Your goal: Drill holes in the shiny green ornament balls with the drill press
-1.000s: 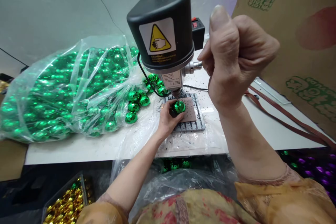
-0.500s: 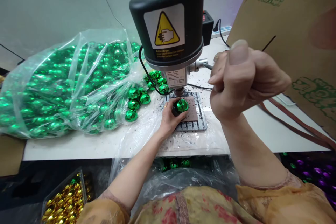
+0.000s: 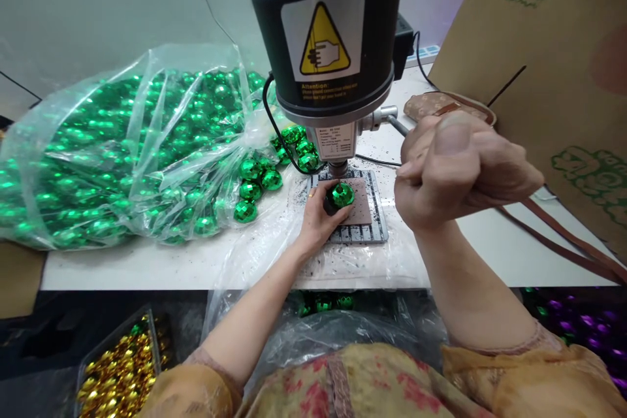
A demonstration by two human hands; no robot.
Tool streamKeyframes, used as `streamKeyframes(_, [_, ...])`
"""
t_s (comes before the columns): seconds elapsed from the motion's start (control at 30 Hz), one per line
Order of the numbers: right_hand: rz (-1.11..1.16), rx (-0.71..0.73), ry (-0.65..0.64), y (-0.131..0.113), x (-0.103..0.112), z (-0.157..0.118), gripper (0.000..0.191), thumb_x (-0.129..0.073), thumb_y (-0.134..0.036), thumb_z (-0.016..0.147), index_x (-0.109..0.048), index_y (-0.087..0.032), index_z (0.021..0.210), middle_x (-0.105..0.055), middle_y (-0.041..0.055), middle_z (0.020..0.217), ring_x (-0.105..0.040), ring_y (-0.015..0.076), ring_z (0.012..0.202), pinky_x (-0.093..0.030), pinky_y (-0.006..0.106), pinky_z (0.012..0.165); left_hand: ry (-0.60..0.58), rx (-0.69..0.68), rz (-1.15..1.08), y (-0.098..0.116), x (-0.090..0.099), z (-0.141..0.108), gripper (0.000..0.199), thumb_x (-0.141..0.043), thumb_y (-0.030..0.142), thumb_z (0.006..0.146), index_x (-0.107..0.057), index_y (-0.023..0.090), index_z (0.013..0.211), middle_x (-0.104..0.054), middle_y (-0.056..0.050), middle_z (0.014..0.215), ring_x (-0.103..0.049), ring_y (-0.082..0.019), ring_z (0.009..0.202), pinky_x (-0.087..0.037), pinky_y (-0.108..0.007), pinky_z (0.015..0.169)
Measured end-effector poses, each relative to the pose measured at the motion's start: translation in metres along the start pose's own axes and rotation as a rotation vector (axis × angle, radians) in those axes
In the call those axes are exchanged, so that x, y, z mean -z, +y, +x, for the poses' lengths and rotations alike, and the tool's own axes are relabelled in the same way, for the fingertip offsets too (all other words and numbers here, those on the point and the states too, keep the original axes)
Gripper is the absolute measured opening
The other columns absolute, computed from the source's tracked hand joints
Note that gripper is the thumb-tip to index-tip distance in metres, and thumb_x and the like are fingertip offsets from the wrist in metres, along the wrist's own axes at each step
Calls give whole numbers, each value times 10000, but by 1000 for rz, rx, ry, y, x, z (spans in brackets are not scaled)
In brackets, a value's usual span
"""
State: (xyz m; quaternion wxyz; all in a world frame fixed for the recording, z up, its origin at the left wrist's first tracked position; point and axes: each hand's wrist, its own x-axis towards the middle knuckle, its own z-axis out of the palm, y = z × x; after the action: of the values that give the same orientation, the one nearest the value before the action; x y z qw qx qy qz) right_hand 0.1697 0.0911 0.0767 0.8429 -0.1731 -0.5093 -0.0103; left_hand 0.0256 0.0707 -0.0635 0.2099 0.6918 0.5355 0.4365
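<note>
From out here, I see my left hand [image 3: 317,222] clamped round one faceted green ball [image 3: 343,195] and my right hand [image 3: 463,173], well apart from it, closed on the lever [image 3: 398,125] of the drill press [image 3: 375,32]. The ball rests on a flat pad [image 3: 361,211] over the slotted base plate [image 3: 379,230], below the chuck [image 3: 337,168]. To do this well, I'd pin the ball firmly against spinning, centre its top under the chuck, hold my fingertips low, and press the lever smoothly. I can't make out the drill tip, or whether it is in the ball. My right fist hides the lever's end. Farther out, loose green balls [image 3: 250,191] lie beside a clear bag [image 3: 157,59] whose plastic veils its contents; the press's top is cut off.
</note>
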Motion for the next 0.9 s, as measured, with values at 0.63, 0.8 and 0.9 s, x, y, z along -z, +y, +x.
streamKeyframes(0.63, [144,127,-51,13,9,-15,495,-584,-146,856,-247,-171,493,-335,-74,419,-295,34,356,-209,272,374,11,14,-26,0,-1,-1,485,-793,262,798,-589,222,1236,-667,-87,1212,-622,-258,1142,-509,-395,968])
streamKeyframes(0.8, [76,-183,-20,-10,-11,25,426,-566,-143,901,-415,-180,504,-385,-62,445,-356,34,421,-267,261,486,44,22,-16,5,-3,0,474,-790,281,798,-586,216,1221,-674,-81,1185,-639,-243,1108,-520,-392,959])
streamKeyframes(0.9, [76,-210,-107,-12,-21,46,390,-558,-165,923,-511,-170,535,-442,-58,470,-374,30,454,-298,248,539,143,43,40,17,6,-12,455,-796,329,781,-588,207,1166,-687,-72,1110,-656,-232,1045,-533,-370,902])
